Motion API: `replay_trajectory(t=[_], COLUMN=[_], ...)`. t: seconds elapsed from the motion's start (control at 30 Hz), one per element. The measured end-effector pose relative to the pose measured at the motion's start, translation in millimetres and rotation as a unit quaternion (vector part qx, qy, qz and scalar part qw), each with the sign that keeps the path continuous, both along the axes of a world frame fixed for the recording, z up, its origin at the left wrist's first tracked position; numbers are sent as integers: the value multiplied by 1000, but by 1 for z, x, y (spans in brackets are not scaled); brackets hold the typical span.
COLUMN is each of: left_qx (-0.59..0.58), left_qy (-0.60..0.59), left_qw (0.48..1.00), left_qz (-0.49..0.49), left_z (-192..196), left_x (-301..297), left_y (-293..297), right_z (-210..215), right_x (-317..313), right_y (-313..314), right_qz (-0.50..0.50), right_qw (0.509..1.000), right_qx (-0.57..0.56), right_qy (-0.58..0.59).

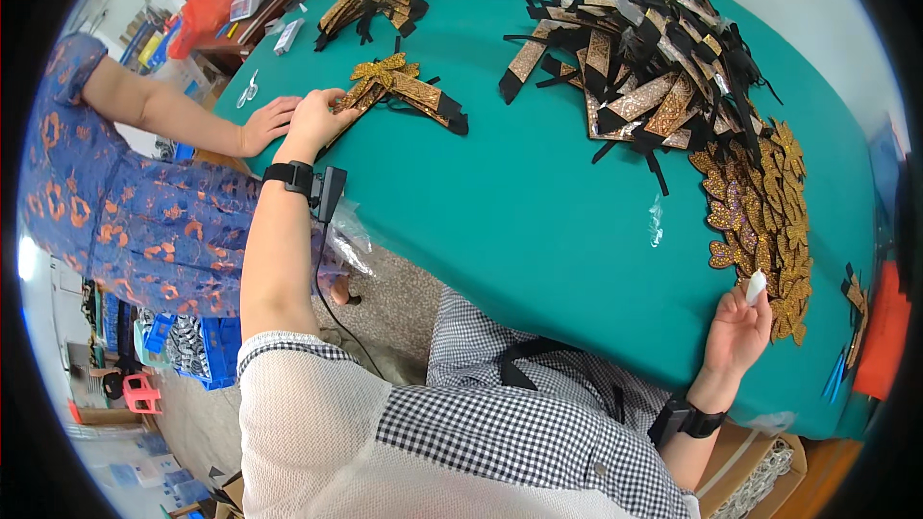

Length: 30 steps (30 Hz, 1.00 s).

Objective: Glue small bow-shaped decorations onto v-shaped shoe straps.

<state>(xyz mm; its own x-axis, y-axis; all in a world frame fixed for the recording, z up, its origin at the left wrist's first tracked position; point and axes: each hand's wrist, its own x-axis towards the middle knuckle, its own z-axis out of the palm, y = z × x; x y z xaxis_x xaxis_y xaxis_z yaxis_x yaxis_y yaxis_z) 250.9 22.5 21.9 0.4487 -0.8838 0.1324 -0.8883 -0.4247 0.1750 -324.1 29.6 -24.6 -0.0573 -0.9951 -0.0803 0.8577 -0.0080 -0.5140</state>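
Note:
My left hand (320,118) reaches far out over the green table (538,221) and pinches a gold glitter bow (385,77) with black-tipped tails. My right hand (738,327) rests at the table's near right edge, holding a small white object (756,286) between its fingertips, right beside a pile of gold glitter bow-shaped pieces (769,221). Both wrists wear black bands.
Heaps of gold and black ribbon strips (644,67) cover the far side of the table. A person in a blue patterned dress (125,202) sits at left, a hand (267,123) flat on the table next to my left hand. Small scissors (248,89) lie nearby. Cardboard boxes (760,476) sit below right.

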Motion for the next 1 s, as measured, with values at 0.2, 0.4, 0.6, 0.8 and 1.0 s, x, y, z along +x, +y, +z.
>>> replay_trajectory(t=[0.2, 0.4, 0.6, 0.8, 1.0], left_qx=[-41, -33, -12, -48, -68], left_qy=[-70, 19, 37, 64, 92], left_qw=[997, 999, 999, 997, 993], left_qz=[4, 12, 15, 10, -7], left_z=[-7, -12, -6, -8, -12], left_x=[-1, 7, 3, 5, 9], left_y=[3, -2, -5, -4, -3], right_z=[3, -1, -2, -1, 1], right_x=[3, 3, 2, 3, 4], right_y=[1, 2, 2, 2, 1], right_qz=[-23, -26, -26, -29, -29], right_qw=[999, 1000, 999, 999, 999], right_qx=[24, 15, 14, 24, 32], right_qy=[7, 8, 12, 18, 23])
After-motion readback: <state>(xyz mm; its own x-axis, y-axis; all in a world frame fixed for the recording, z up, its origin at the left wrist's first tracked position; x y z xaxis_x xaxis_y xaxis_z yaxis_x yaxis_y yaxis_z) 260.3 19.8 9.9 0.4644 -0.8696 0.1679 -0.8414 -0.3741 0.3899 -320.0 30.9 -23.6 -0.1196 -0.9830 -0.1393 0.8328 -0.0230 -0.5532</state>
